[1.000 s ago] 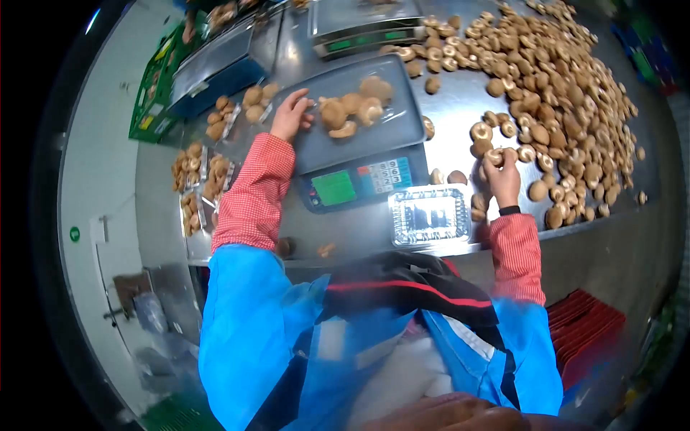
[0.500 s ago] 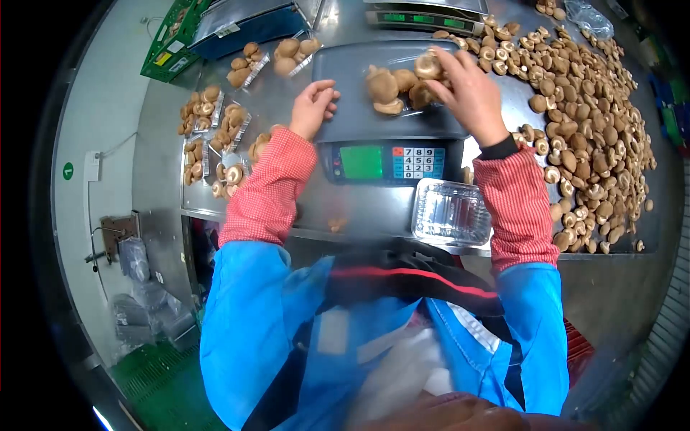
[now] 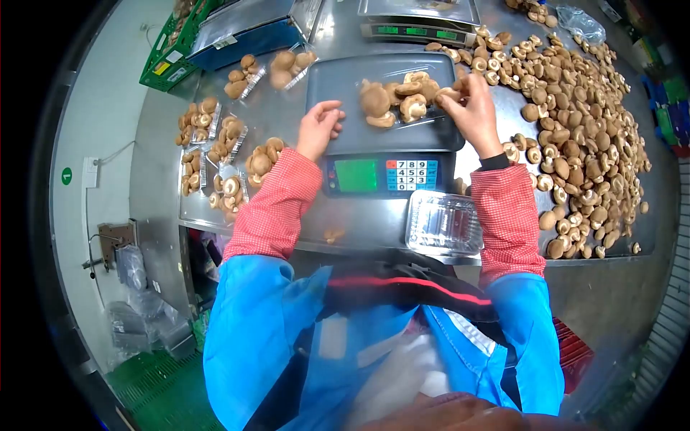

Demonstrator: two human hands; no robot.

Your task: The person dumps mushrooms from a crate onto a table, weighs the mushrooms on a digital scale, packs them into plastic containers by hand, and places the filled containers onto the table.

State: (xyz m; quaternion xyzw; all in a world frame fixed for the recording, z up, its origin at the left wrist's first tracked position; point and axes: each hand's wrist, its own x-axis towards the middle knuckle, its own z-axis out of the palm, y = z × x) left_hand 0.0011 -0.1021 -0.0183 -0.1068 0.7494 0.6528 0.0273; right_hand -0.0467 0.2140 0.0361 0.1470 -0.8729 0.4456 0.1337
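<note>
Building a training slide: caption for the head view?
Right hand at the mushrooms on a scale, left hand at its edge.

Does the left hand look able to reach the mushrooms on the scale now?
Probably yes: the left hand seems empty at the edge of the scale, and I see nothing blocking its way to the mushrooms.
</note>
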